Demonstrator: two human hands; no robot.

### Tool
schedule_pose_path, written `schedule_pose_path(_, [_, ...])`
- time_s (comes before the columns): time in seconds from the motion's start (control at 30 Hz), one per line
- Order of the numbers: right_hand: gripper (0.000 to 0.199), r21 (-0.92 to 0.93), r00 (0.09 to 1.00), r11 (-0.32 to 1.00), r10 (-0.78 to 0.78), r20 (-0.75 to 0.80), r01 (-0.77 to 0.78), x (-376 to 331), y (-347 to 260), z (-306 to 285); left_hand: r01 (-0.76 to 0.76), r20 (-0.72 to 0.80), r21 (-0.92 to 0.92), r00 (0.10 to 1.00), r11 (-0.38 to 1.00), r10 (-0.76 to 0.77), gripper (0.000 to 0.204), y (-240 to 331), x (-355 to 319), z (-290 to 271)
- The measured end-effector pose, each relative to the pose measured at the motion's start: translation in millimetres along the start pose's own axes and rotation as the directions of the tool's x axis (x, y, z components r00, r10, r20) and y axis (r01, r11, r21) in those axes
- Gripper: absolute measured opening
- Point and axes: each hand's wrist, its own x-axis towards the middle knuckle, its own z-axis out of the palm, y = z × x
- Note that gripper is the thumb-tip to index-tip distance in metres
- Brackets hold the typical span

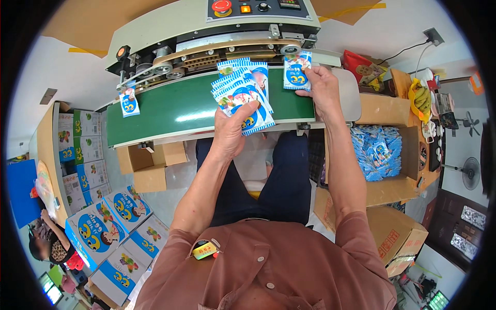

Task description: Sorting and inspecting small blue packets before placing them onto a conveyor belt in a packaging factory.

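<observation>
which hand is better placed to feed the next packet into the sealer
Right, probably. The right hand already holds one blue-and-white plastic packet at the sealing machine's intake rollers, while the left hand grips the fanned packet stack.

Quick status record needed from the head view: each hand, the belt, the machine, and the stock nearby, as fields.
left hand: grips a fanned stack of blue-and-white packets over the belt
right hand: holds a single packet upright at the sealing machine intake
green belt: one lone packet near its left end
open carton: at the person's right, filled with blue packets
printed boxes: stacked on the floor at the left
</observation>
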Motion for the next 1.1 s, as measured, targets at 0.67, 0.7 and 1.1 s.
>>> schedule_pose_path(0.67, [0.021, 0.263, 0.987, 0.959, -0.133, 0.088, 0.106, -56, 16, 8, -0.042, 0.062, 0.089, 0.997, 0.995, 0.036, 0.030, -9, -2, 18])
schedule_pose_path(0.7, [0.021, 0.253, 0.987, 0.960, -0.141, 0.081, 0.116, -53, 16, 1, -0.032, 0.060, 0.086, 0.998, 0.996, 0.027, 0.031, -8, -2, 17])
schedule_pose_path(1.1, [0.026, 0.024, 0.999, 1.000, 0.001, 0.035, -0.002, -1, -5, -21, 0.020, 0.059, 0.098, 0.998, 0.995, -0.026, 0.032, 0, -1, 14])
